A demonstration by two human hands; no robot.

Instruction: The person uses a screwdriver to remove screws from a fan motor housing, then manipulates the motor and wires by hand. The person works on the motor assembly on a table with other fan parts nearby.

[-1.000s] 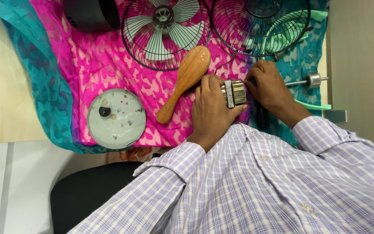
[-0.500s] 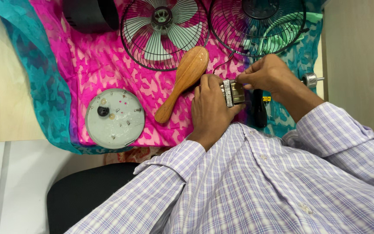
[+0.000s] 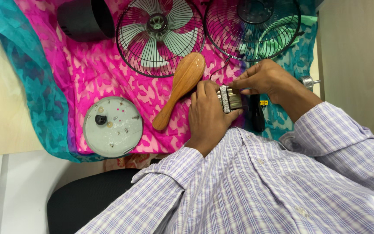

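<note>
Pink and teal patterned cloth is covering most of the pale table, spreading from nine o'clock across to three o'clock. Two round wire fan guards are lying on it at the top: one with pale fan blades showing through it at twelve o'clock, and a second guard sitting just beside it toward one o'clock, their rims nearly touching. A dark rounded housing is resting at eleven o'clock. A grey round base plate with small screws scattered on it is lying at eight o'clock, well apart from the hands. A wooden brush is lying tilted near the centre, its oval head pointing up toward the fan blades and its handle running down toward seven o'clock, just beside the left hand. That hand is curling around a small metal fan motor at the centre, fingers wrapping it from the left. The right hand is coming in from two o'clock, its fingertips pinching closed against the motor's top edge. A black-handled tool is lying just below the right hand at four o'clock, with a small yellow piece beside it, and a metal shaft is poking out at three o'clock.
</note>
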